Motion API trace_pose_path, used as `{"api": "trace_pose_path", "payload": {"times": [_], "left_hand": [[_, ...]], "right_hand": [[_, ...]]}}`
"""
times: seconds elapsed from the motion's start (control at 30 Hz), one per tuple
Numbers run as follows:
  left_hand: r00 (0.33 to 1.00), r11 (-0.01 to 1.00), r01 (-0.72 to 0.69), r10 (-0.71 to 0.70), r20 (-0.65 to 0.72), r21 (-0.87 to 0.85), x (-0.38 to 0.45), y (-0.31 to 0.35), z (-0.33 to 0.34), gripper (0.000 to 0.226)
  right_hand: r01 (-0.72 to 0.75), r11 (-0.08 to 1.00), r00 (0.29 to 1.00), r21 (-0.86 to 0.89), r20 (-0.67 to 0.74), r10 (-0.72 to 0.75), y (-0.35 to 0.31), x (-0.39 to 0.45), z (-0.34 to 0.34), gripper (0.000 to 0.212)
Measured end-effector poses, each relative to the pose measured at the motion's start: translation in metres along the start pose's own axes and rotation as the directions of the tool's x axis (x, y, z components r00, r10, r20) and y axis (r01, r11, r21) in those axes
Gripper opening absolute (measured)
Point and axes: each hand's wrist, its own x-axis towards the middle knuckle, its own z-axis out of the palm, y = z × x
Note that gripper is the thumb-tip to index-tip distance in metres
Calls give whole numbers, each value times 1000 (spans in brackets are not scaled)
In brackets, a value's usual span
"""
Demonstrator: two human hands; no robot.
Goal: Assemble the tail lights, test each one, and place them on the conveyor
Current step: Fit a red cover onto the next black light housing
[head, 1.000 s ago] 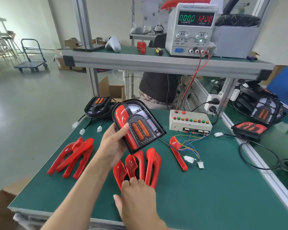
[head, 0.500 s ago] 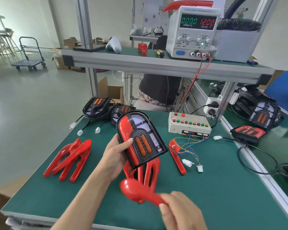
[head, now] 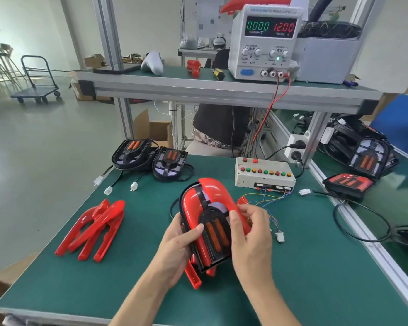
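Housing of tail light [head: 213, 228], rigid glossy plastic, likely light and slippery: left hand [head: 177, 243] grips its 9 o'clock edge. Right hand [head: 250, 234] pinches red lens cover [head: 216, 190] at 3 o'clock; edges give the safest hold.

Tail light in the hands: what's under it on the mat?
Under the tail light, gripped by the left hand and right hand, red lens pieces poke out on the green mat. How many lie there cannot be seen; the light and hands cover them.

Both forearms are bare to the frame's edge, no sleeves, gloves, rings or watch showing.
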Motion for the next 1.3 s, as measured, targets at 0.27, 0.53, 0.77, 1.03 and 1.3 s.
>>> {"api": "trace_pose_path", "payload": {"times": [0.27,0.53,0.77,1.03,1.3], "left_hand": [[1000,1000,-22,22,10,5,-3,-6,-1,51],[999,999,-41,41,24,25,-4,-8,5,51],[999,999,-40,39,34,22,-6,-10,1,48],[999,999,-31,30,12,32,-5,-11,1,42],[1000,1000,-14,14,-25,3,-6,-9,5,50]], "right_hand": [[34,996,999,-88,-39,-38,16,-7,1,13],[33,997,991,-74,-127,-42,18,-7,7,18],[215,964,970,-156,-83,-230,31,-8,7,19],[287,930,952,-229,-42,-304,41,-11,1,23],[45,999,999,-7,26,-45,33,-14,-6,50]]}}
